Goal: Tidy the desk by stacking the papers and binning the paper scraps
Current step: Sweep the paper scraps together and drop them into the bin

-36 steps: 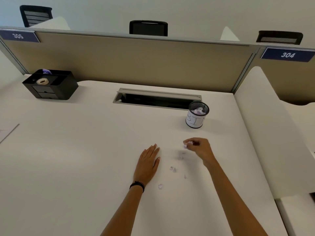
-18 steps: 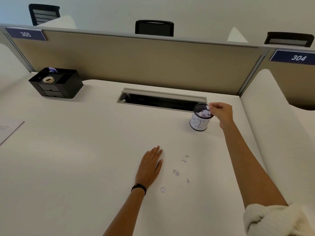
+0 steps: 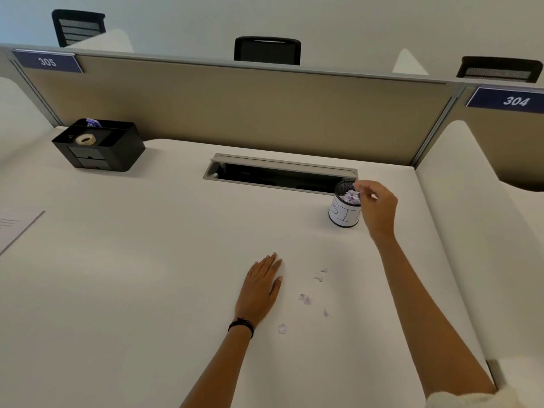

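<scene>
While right hand (image 3: 378, 207), grip indeterminate, hovers three o'clock of bin (image 3: 343, 216), left hand (image 3: 260, 285) lies flat, open. Brushing bin could spill scraps (image 3: 348, 196).

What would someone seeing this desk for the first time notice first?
Probably the right hand poised at the rim of the small labelled bin, far right on the desk, with pale scraps already inside. Next, the left hand lying flat near the middle, a few loose paper scraps scattered just to its right. A black organiser sits at the far left corner.
</scene>
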The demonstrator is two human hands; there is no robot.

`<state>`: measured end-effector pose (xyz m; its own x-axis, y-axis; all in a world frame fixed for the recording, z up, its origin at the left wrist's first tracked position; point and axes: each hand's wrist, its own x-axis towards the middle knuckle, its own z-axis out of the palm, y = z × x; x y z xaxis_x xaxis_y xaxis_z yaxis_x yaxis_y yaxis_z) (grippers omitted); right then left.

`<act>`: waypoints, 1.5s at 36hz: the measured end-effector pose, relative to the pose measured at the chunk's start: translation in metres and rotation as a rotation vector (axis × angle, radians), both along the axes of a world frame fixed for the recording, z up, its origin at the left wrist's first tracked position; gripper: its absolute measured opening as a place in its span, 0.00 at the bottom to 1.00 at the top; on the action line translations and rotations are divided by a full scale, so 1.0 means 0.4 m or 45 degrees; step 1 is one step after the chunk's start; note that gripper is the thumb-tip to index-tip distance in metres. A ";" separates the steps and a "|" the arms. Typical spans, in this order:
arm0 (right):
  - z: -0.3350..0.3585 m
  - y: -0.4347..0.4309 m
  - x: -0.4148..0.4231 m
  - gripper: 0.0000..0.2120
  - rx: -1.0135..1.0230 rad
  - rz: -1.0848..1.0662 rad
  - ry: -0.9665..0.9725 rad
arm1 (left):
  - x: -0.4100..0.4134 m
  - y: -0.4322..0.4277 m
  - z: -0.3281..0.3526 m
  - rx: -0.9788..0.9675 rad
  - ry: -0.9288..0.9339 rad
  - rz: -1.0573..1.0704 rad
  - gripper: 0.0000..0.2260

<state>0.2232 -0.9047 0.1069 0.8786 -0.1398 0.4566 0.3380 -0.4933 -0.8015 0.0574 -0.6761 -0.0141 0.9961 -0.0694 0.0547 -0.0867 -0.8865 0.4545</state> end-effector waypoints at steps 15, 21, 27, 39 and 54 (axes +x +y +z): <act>-0.268 0.018 -0.251 0.13 -0.008 0.156 0.458 | -0.001 -0.001 -0.001 -0.005 0.005 0.013 0.27; -0.297 0.043 -0.311 0.16 -0.191 0.305 0.477 | -0.001 -0.001 -0.001 -0.011 0.003 0.009 0.28; -0.298 0.065 -0.361 0.22 -0.362 0.393 0.488 | -0.001 0.001 -0.005 -0.025 0.002 0.013 0.27; -0.306 0.122 -0.459 0.33 -0.557 0.693 0.474 | -0.001 0.000 -0.008 -0.021 -0.010 0.008 0.26; -0.328 0.138 -0.509 0.21 -0.859 0.912 0.116 | 0.001 0.000 -0.010 -0.017 -0.011 0.000 0.27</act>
<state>0.0196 -0.8497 -0.0243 0.6899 0.7034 0.1710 0.6859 -0.5596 -0.4652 0.0580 -0.6760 -0.0179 0.9956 -0.0684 0.0644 -0.0906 -0.8804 0.4656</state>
